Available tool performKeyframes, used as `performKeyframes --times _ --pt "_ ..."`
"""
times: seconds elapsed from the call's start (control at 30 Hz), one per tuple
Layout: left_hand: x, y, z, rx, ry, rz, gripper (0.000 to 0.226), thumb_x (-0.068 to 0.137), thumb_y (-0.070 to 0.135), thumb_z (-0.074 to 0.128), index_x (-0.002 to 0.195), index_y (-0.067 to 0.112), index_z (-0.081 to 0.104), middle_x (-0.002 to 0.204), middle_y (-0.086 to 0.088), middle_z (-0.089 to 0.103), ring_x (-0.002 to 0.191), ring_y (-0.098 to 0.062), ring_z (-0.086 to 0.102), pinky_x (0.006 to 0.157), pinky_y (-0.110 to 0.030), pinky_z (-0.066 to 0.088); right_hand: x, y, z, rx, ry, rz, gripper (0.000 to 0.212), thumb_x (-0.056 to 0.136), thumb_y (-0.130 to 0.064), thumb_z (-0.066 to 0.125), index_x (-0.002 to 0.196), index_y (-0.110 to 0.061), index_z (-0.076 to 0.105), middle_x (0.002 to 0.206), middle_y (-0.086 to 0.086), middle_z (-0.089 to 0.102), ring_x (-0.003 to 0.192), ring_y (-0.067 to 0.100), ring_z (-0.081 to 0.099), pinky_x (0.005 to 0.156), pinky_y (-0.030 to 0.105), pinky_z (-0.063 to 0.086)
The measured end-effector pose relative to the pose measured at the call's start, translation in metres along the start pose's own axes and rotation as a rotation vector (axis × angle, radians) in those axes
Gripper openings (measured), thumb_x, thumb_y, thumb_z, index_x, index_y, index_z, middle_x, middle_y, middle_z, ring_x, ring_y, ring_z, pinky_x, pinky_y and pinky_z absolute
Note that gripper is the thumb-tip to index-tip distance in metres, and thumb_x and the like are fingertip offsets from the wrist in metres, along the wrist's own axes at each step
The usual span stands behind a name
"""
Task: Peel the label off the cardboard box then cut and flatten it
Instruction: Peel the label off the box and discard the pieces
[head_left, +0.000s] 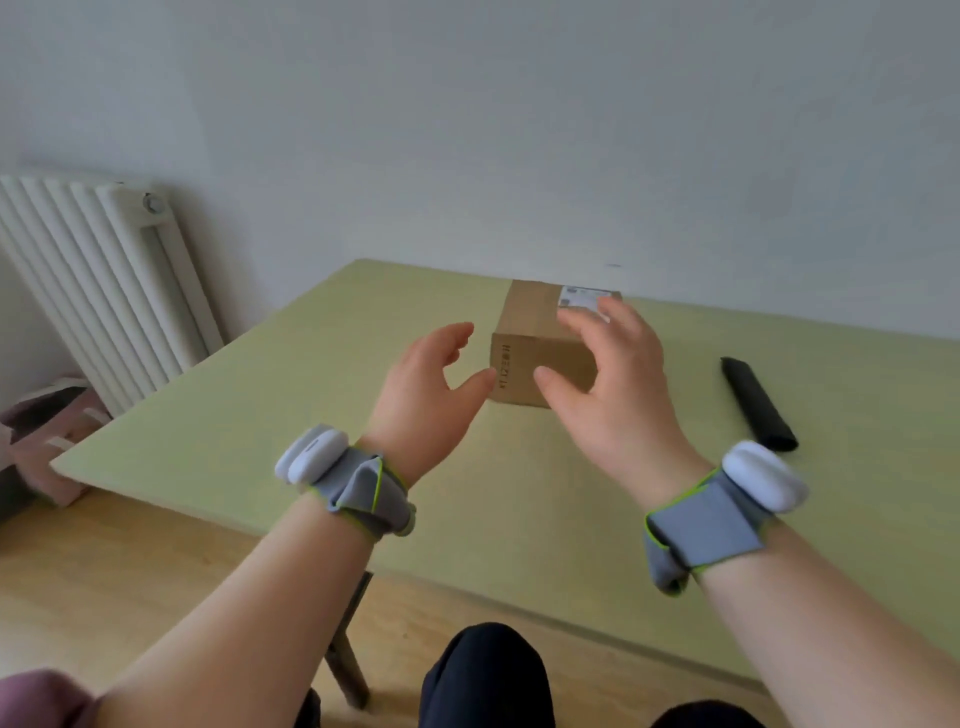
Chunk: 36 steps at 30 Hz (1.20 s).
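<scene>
Head view: both hands (431, 384) (613, 374) seemingly spread before box (524, 332).

Open tabletop (311, 415) lies left of and before the box (524, 332). A black tool (758, 402) lies well to its right, bare surface between. The wall (519, 130) closes off the box's far side.

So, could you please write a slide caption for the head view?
Both open hands, left and right, reach for the labelled box on the green table; a black tool lies to its right.

Matt brown cardboard box (524, 332), paper label (582, 299)
</scene>
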<state>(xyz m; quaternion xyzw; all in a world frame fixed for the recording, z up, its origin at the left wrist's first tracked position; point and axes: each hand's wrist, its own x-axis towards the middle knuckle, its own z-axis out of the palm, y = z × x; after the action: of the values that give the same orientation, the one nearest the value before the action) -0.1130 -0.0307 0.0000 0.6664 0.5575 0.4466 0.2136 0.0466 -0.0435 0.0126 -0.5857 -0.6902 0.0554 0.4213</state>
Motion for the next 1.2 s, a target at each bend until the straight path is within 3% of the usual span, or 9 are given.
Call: performKeyframes --times 0.13,0.27,0.37,0.5,0.63,0.77,0.87,1.0,1.2 --pt "0.021 0.003 0.021 0.032 -0.121 -0.076 0.067 0.089 0.030 0.060 0.146 0.016 0.028 0.145 -0.003 0.042 0.133 -0.017 0.040 0.109 -0.035 0.034 0.007 0.017 -0.007 -0.005 -0.175 0.183 0.072 0.084 -0.034 0.062 0.144 -0.022 0.025 0.156 0.012 0.006 0.145 0.023 -0.001 0.116 0.036 0.007" --pt "0.029 0.012 0.032 -0.119 -0.084 -0.165 0.066 0.089 0.036 0.059 0.144 0.015 0.031 0.129 -0.004 0.055 0.120 -0.020 0.052 0.100 -0.030 0.040 0.004 0.022 -0.006 0.057 -0.154 0.107 0.071 0.082 -0.029 0.065 0.142 -0.015 0.029 0.146 0.007 0.033 0.138 0.022 0.023 0.115 0.034 0.019" --pt "0.029 0.018 0.034 -0.201 0.037 -0.236 0.064 0.085 0.046 0.060 0.138 0.015 0.041 0.116 -0.006 0.059 0.107 -0.022 0.057 0.094 -0.035 0.047 -0.009 0.021 -0.009 0.070 -0.050 0.055 0.060 0.081 -0.025 0.066 0.134 -0.014 0.040 0.128 0.004 0.047 0.124 0.020 0.039 0.104 0.022 0.026" --pt "0.028 0.016 0.029 -0.242 0.106 -0.286 0.062 0.079 0.041 0.070 0.132 0.019 0.046 0.098 -0.001 0.058 0.091 -0.018 0.060 0.077 -0.032 0.049 -0.019 0.024 -0.014 0.098 0.105 -0.030 0.032 0.078 -0.029 0.061 0.106 -0.015 0.062 0.096 -0.001 0.061 0.093 0.017 0.055 0.085 0.020 0.038" --pt "0.021 0.020 0.020 -0.275 0.082 -0.227 0.044 0.082 0.025 0.068 0.124 0.023 0.056 0.084 0.004 0.055 0.074 -0.010 0.056 0.063 -0.020 0.047 -0.009 0.039 -0.026 0.132 0.143 0.025 0.009 0.076 -0.016 0.071 0.084 -0.017 0.067 0.080 -0.007 0.061 0.075 0.010 0.059 0.076 0.027 0.048" --pt "0.015 0.025 0.016 -0.221 0.078 -0.134 0.036 0.083 0.018 0.064 0.117 0.027 0.059 0.078 0.009 0.054 0.062 -0.001 0.053 0.047 -0.005 0.040 -0.006 0.046 -0.034 0.093 0.115 0.033 0.007 0.070 -0.020 0.077 0.073 -0.021 0.071 0.076 -0.011 0.061 0.068 0.008 0.060 0.071 0.021 0.047" --pt "0.013 0.028 0.013 -0.178 0.081 -0.056 0.037 0.080 0.017 0.065 0.116 0.025 0.060 0.075 0.012 0.056 0.055 0.006 0.051 0.050 -0.007 0.041 -0.006 0.047 -0.038 0.076 0.102 0.014 0.007 0.068 -0.022 0.079 0.069 -0.020 0.073 0.073 -0.005 0.066 0.067 0.008 0.060 0.068 0.019 0.045" --pt "0.012 0.034 0.009 -0.098 0.073 0.070 0.039 0.076 0.020 0.067 0.115 0.025 0.061 0.069 0.012 0.054 0.054 0.000 0.047 0.051 -0.010 0.040 -0.006 0.047 -0.041 0.094 0.045 0.016 0.008 0.066 -0.021 0.080 0.070 -0.019 0.074 0.071 -0.002 0.068 0.067 0.010 0.061 0.068 0.022 0.046" --pt "0.018 0.038 0.005 -0.031 0.044 0.138 0.048 0.069 0.027 0.063 0.116 0.025 0.062 0.083 0.012 0.062 0.065 -0.002 0.052 0.055 -0.008 0.042 -0.009 0.051 -0.034 0.104 0.079 0.001 0.004 0.071 -0.018 0.077 0.070 -0.017 0.073 0.069 -0.001 0.069 0.063 0.012 0.060 0.066 0.023 0.047"
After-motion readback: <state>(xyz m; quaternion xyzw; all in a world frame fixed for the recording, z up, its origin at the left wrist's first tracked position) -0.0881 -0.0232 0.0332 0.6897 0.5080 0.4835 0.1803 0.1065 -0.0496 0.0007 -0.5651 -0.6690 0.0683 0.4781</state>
